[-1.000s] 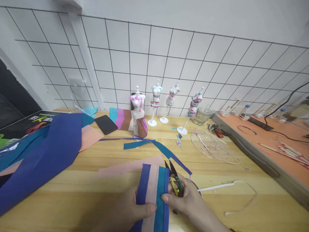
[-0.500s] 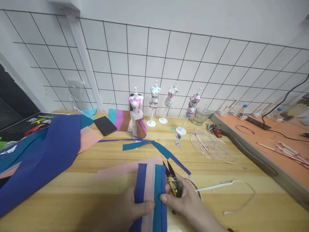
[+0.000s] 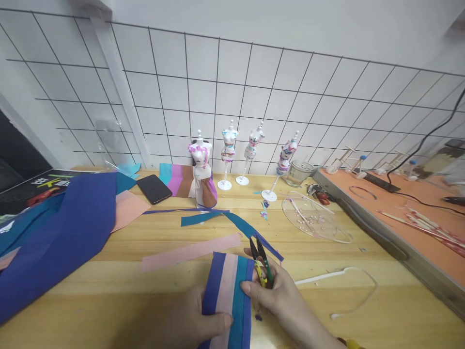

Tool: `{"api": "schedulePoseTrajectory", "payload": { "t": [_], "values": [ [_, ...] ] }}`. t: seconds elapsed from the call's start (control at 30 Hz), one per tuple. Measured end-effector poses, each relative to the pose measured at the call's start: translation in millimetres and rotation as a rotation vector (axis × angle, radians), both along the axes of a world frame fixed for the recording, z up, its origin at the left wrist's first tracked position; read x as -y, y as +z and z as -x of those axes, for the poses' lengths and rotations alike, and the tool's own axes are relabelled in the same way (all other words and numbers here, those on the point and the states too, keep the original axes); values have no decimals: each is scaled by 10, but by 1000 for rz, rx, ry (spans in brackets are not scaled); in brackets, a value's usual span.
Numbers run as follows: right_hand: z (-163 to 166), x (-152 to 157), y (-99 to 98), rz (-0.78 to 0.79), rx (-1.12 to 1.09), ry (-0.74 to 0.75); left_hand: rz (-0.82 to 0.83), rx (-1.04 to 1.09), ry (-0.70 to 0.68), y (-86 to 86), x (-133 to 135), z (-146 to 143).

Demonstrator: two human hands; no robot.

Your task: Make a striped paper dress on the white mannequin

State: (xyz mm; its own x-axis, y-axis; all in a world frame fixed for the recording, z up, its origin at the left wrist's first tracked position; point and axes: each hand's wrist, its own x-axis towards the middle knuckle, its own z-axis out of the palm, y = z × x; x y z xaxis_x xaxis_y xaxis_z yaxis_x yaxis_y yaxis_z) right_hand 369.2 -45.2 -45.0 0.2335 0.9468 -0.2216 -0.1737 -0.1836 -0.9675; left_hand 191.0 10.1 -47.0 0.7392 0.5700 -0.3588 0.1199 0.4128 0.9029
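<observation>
Carefully now: snips poised at the edge of a striped fabric piece low on the tabletop (image 3: 363, 320).

Left hand (image 3: 189, 325) pinches the striped fabric piece (image 3: 227, 295) with thumb on top, pinning it flat; right hand (image 3: 279, 303) is curled around the thread snips (image 3: 260, 261), blades slightly parted just beside the cloth's upper right corner, index fingertip resting on its teal stripe. A clean cut likely wants the cloth kept taut and flat, blades square to the stripe edge, fingertips clear of them.
</observation>
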Motion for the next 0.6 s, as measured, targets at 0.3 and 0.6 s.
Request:
{"api": "schedulePoseTrajectory", "payload": {
  "t": [0.3,0.6],
  "values": [
    [-65,-33,-67,-11,108,-123,50,-55,-64,14,14,10],
    [44,-9,-53,-2,44,26,146,135,126,52,26,-48]
  ]
}}
